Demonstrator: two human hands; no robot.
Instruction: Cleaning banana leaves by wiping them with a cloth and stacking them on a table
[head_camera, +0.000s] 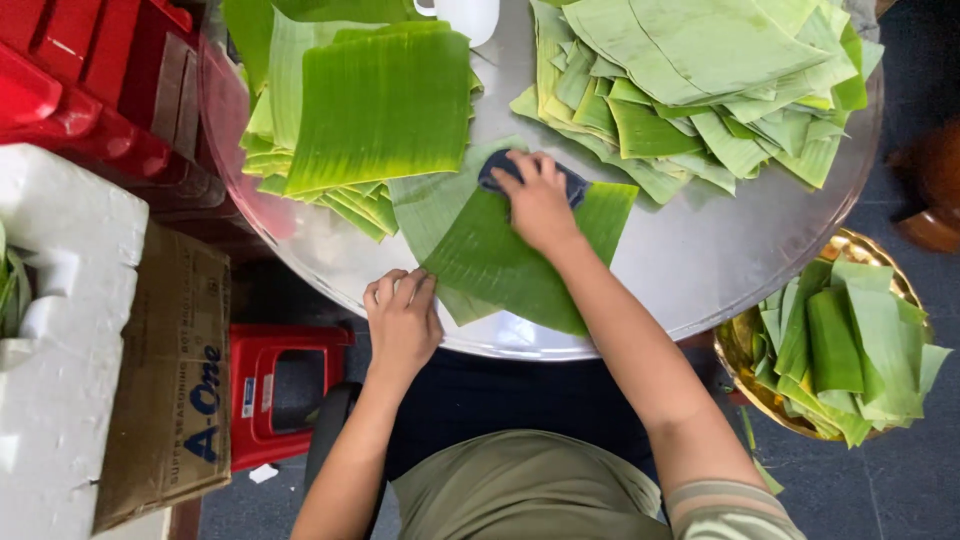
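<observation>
Banana leaf (505, 265) flat at the round metal desk's (700, 260) near edge | left hand (402, 318) grip flat, pinning its corner | right hand (537, 200) presses a dark cloth (572, 184) onto it, fingers spread | looks light, limp, tear-prone: hold by edges.

Banana leaf piece (505, 265): green, roughly rectangular, flat on round metal table near front edge, tilted diagonally. Dark blue cloth (575, 185): crumpled, lying on leaf's far end.
</observation>
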